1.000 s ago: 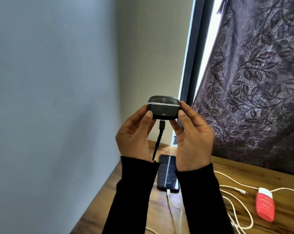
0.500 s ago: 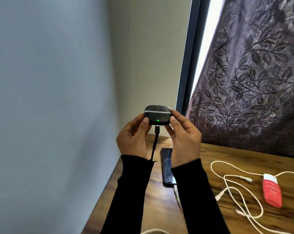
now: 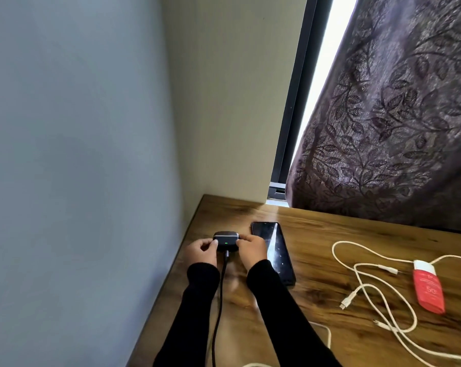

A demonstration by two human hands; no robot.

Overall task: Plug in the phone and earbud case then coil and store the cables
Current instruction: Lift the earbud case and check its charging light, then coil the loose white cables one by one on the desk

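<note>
A: Earbud case (image 3: 226, 241), the small black rounded plastic one, sits low on the wooden worktop (image 3: 330, 234) near the wall corner, with each grip pinching one end: left hand (image 3: 201, 252) on its left side, right hand (image 3: 251, 249) on its right.

B: A second ago it was held up at chest height. So it has come down?

A: Yes, down to the surface, the black cable (image 3: 220, 295) plugged into its near face and a green light showing. That suggests charging has started and this step is nearly done.

B: And the phone?

A: The black slab phone (image 3: 274, 250) lies just beside the right hand. Its lower end is hidden by the sleeve, so I cannot tell whether it is plugged in.

B: What else is about?

A: Loose white cables (image 3: 367, 290) sprawl to the right, near a red tube (image 3: 428, 290). They are uncoiled, so the coiling looks untouched. A patterned purple curtain (image 3: 388, 115) hangs behind.
</note>
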